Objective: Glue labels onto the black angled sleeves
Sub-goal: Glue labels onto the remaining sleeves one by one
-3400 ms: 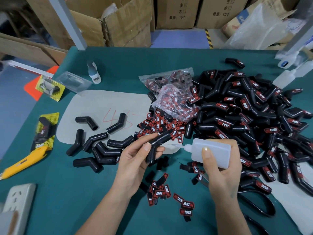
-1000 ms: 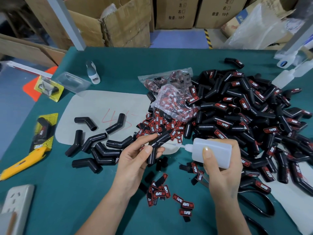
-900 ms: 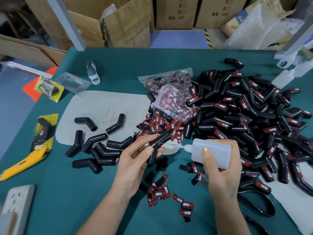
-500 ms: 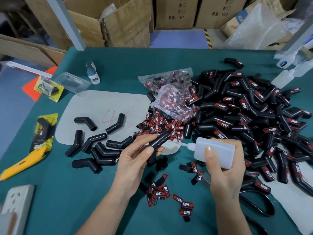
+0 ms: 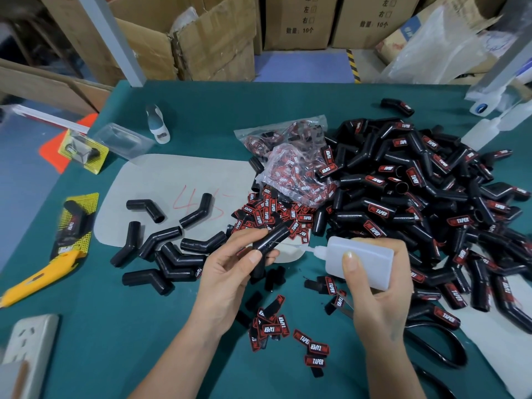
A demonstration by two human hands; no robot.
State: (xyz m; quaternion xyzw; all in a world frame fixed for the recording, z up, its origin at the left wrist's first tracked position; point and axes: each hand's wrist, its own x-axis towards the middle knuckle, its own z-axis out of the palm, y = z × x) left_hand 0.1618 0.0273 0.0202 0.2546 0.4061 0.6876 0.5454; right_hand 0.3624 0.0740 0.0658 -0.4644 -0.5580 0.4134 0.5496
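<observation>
My left hand [image 5: 230, 272] grips a black angled sleeve [image 5: 272, 240] above the green table, its upper arm pointing up and right. In my right hand [image 5: 377, 286] is a white glue bottle [image 5: 359, 262], held sideways, its nozzle aimed left at the sleeve from a short gap. Several bare sleeves [image 5: 161, 246] lie to the left. Loose red-and-black TAPER labels [image 5: 270, 211] are heaped behind the held sleeve, and more labels [image 5: 288, 332] lie between my forearms. A big pile of labelled sleeves [image 5: 417, 203] fills the right side.
A clear bag of labels [image 5: 293, 168] rests against the pile. A grey mat [image 5: 178, 182] lies under the bare sleeves. A yellow utility knife [image 5: 37, 277] and a white power strip [image 5: 28, 349] sit at the left. Black scissors [image 5: 431, 344] lie by my right wrist. Cardboard boxes stand behind the table.
The bottle drifted slightly right and up, then came back left, with its nozzle still near the sleeve. My left hand has kept the sleeve in about the same place.
</observation>
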